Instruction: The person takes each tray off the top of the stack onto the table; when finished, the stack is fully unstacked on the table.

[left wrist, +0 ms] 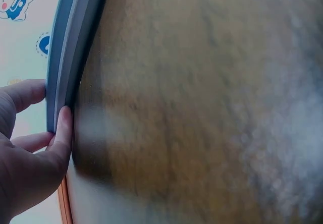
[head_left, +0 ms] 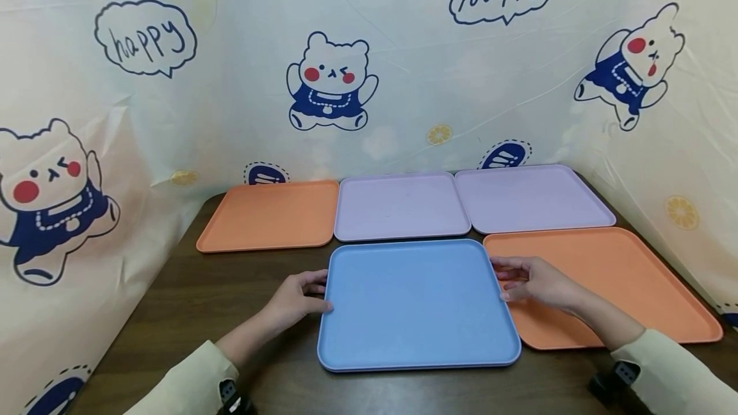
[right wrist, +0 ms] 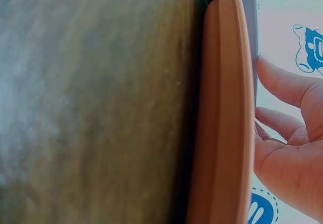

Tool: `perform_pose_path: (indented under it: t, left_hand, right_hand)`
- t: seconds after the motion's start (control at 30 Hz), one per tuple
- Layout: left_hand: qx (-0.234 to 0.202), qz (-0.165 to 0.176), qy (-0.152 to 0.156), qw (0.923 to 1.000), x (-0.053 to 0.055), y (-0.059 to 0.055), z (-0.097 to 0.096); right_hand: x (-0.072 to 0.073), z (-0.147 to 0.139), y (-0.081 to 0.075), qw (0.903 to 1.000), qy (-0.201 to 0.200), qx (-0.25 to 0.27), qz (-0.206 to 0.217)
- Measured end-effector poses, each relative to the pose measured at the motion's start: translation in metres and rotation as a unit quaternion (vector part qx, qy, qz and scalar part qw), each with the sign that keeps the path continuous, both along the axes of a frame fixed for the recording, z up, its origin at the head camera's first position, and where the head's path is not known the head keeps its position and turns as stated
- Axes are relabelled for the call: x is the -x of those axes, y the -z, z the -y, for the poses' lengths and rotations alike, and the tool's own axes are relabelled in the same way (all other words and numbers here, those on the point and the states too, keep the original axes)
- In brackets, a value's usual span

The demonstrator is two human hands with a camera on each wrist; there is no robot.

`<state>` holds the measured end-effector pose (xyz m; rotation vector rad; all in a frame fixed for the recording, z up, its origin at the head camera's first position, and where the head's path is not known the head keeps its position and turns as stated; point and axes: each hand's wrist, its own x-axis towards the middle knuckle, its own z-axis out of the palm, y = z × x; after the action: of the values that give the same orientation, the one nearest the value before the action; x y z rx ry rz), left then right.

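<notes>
A blue rectangular tray (head_left: 412, 306) lies at the centre front, its near edge showing a doubled line. My left hand (head_left: 296, 300) holds its left side, thumb on the rim and fingers along the edge. In the left wrist view, that hand (left wrist: 35, 148) has its fingertips against the layered tray edge (left wrist: 63, 67). My right hand (head_left: 533, 284) holds the right side, thumb at the rim, above the neighbouring orange tray (head_left: 611, 287). In the right wrist view the orange tray's side (right wrist: 222, 113) partly hides the blue one, and the right hand (right wrist: 292, 133) shows behind it.
Along the back of the brown wooden table (head_left: 230, 300) stand in a row another orange tray (head_left: 273, 213), a lavender tray (head_left: 403, 207) and a second lavender tray (head_left: 530, 197). A patterned cloth (head_left: 403, 95) with bears hangs behind and around the sides.
</notes>
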<state>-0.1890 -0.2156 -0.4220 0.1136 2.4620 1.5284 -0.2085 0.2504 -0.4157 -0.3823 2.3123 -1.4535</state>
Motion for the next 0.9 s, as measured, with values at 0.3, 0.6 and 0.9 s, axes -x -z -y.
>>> perform_pose_path:
  t: [0.3,0.6,0.9]
  left_hand:
    - [0.008,-0.016,-0.015,0.9997,-0.001,0.001,0.000]
    - [0.012,-0.020,-0.017,0.9996,-0.001,-0.010,0.000]
    - [-0.061,0.022,-0.019,0.9977,0.003,-0.018,0.003]
  right_hand:
    - [0.000,0.000,0.002,1.0000,0.000,-0.002,-0.001]
    - [0.000,-0.001,0.000,0.9999,0.003,-0.013,-0.008]
    - [0.000,-0.002,0.001,0.9999,-0.008,0.000,-0.013]
